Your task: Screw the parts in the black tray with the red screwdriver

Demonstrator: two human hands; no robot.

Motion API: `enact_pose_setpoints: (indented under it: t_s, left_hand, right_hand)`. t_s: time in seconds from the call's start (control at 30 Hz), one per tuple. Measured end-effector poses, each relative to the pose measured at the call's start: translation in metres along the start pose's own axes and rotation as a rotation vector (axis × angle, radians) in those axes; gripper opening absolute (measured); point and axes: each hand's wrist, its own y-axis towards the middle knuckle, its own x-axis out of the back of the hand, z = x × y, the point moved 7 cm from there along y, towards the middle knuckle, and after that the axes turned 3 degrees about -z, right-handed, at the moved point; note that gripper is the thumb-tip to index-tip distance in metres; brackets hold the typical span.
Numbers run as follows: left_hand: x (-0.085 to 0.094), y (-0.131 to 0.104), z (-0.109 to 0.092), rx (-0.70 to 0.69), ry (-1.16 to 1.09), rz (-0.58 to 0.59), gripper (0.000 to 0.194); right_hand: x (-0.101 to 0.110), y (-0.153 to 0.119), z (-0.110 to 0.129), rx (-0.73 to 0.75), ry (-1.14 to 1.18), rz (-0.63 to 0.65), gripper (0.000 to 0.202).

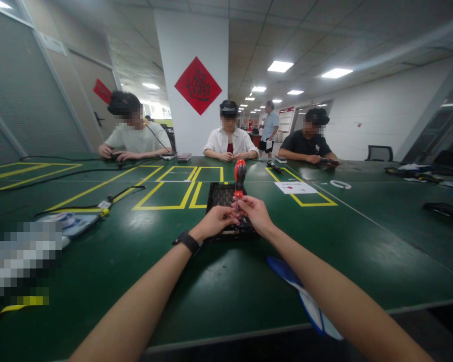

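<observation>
A screwdriver (240, 176) with a red and black handle stands nearly upright over a black plastic case (216, 193). My right hand (257, 213) pinches it just below the handle, around the top of the shaft. Close to the tip, my left hand (217, 222) has its thumb and fingers pressed together, and whatever is between them is too small to make out. The case lies on the green table (196, 296) with its grid-like inside facing up. Both hands cover its front part and hide the screwdriver's tip.
A blue and white object (285, 271) lies under my right forearm. A white paper sheet (296, 187) and a white ring (340, 185) are farther right. On the left lie a bag (73, 221) and black cables (60, 178). Several people sit across the table.
</observation>
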Motion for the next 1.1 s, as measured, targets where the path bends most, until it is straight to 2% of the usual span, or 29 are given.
enact_pose_setpoints:
  t_s: [0.17, 0.43, 1.1]
  left_hand:
    - [-0.001, 0.000, 0.002, 0.001, -0.020, -0.008, 0.022]
    - [0.003, 0.000, 0.003, 0.056, 0.097, -0.063, 0.028]
    - [-0.002, -0.001, -0.006, -0.061, 0.071, 0.037, 0.022]
  right_hand:
    - [0.001, 0.001, -0.001, 0.007, 0.003, -0.025, 0.032]
    - [0.002, 0.002, 0.001, 0.051, -0.021, -0.045, 0.025]
    - [-0.002, -0.003, 0.002, -0.004, -0.029, -0.007, 0.029]
